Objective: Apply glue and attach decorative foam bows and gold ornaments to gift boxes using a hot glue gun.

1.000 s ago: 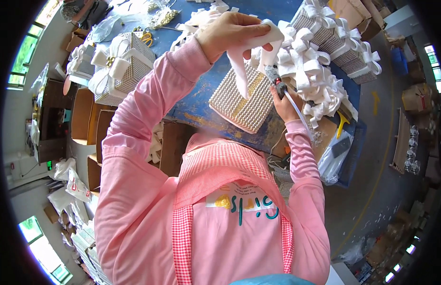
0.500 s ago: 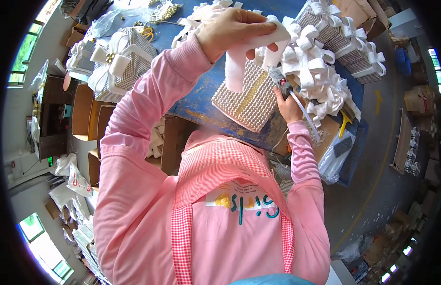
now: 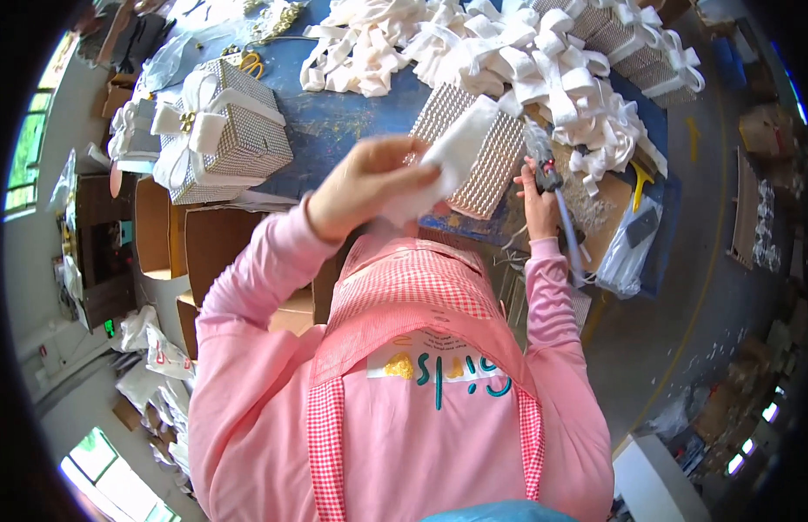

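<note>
The left hand [image 3: 369, 181] pinched one white ribbon [image 3: 466, 143], its long axis slanting forward and rightward from that hand over one beaded box [image 3: 498, 161]. The right hand [image 3: 539, 207] grasped one glue gun [image 3: 549, 176], tip forward. Two bow-tied boxes [image 3: 249, 143] stood left of the left hand.

White fabric strip [image 3: 467, 143]: cloth, matt, felt-like. Beaded box [image 3: 492, 174]: rows of pearly studs, glossy, bumpy. My glue gun [image 3: 548, 177]: dark plastic body, front end rough and crusted. My workbench [image 3: 321, 130]: blue paint, scuffed, worn. Ribbon pile [image 3: 356, 52]: white cloth, matt. Bow [image 3: 212, 128]: the same matt cloth; gold ornament [image 3: 188, 121], shiny, metallic-looking. Carton [image 3: 225, 248]: brown cardboard, dull. Bag [image 3: 626, 265]: clear plastic, thin, glossy, crinkled. My apron [image 3: 404, 280]: red-and-white gingham, matt. My sweatshirt [image 3: 251, 391]: pink cloth, matt, creased.
</note>
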